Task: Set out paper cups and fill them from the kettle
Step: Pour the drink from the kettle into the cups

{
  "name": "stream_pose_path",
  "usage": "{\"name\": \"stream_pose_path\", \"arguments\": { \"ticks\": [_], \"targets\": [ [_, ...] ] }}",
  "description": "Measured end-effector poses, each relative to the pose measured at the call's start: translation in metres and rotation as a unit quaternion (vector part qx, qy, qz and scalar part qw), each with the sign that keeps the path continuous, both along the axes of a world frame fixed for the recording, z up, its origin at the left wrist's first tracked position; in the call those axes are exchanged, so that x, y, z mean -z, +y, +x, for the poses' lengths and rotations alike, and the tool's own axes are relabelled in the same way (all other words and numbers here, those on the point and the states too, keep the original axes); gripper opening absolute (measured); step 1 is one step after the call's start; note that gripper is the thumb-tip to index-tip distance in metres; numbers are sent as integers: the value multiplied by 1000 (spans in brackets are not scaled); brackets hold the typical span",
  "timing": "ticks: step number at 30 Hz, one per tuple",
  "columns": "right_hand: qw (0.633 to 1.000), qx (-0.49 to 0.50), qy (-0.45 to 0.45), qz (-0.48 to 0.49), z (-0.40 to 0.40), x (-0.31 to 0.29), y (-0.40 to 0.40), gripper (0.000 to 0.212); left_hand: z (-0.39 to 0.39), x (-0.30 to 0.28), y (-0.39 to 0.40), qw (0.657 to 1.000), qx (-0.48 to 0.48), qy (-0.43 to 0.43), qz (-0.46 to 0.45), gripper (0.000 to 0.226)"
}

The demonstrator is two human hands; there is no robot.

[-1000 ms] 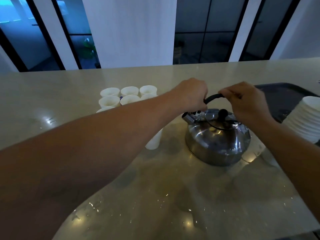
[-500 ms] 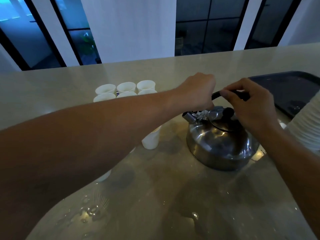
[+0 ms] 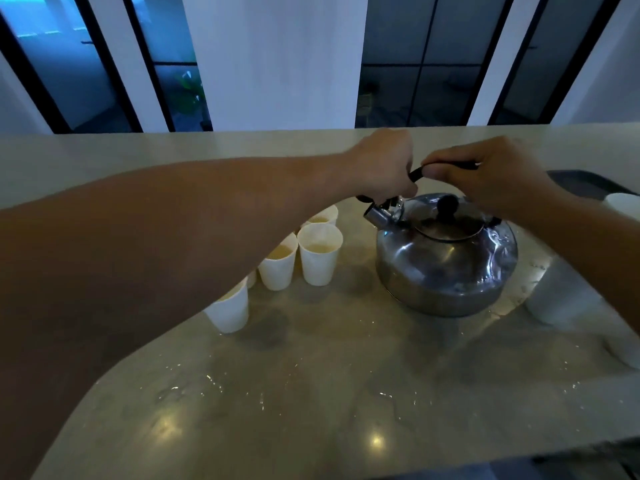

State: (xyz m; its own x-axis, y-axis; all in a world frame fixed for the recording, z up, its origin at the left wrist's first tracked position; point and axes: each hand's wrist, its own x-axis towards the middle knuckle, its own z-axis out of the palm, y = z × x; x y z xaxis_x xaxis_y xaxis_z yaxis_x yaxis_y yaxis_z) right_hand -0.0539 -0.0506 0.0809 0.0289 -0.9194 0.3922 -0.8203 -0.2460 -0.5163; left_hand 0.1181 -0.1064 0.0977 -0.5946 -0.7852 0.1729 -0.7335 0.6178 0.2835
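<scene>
Kettle (image 3: 446, 258) standing on the surface (image 3: 311, 393), spout (image 3: 379, 214) aimed left toward the cups. Left hand (image 3: 382, 164) curled around the front end of the black handle (image 3: 417, 173), just above the spout; right hand (image 3: 485, 174) pinching the same handle further back, above the lid knob (image 3: 447, 203).

Nearest cup (image 3: 320, 254) just left of the kettle, already holding pale liquid; a second filled cup (image 3: 278, 266) touching it on the far side from the kettle; a third (image 3: 230, 311) further left and nearer the camera, half hidden under the left forearm; one more (image 3: 323, 216) behind the nearest, partly hidden. Stack of spare cups (image 3: 623, 206) right of the kettle, beside a dark tray (image 3: 581, 180).

Likely trouble, judged from this layout:
- Left forearm hanging low over the cup row; a small drop or sideways sweep could topple light, filled cups.
- Droplets and a wet sheen around the kettle base; risk of sliding on lift-off or set-down.
- Left hand close to the spout; possible scald if hot.
- Two grips on one handle; uneven pull could tilt the kettle early and spill short of a cup.
- Lid loose-looking; steep tilt could shift it.
</scene>
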Motion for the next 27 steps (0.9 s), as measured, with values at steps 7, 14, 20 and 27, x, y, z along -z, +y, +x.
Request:
{"name": "stream_pose_path", "arguments": {
  "ticks": [7, 14, 20, 27],
  "targets": [
    [996, -53, 64, -1, 31, -27, -4, 15, 33, -12, 7, 1000, -27, 2, -17, 16],
    [989, -70, 128, 23, 58, -39, -9, 19, 56, -9, 11, 999, -31, 6, -8, 14],
    [977, -102, 184, 39, 71, -49, -12, 20, 66, -5, 9, 999, -37, 10, -4, 21],
    [973, -114, 197, 46, 78, -56, -14, 20, 70, -2, 6, 998, -44, 47, 28, 21]
  ]
}}
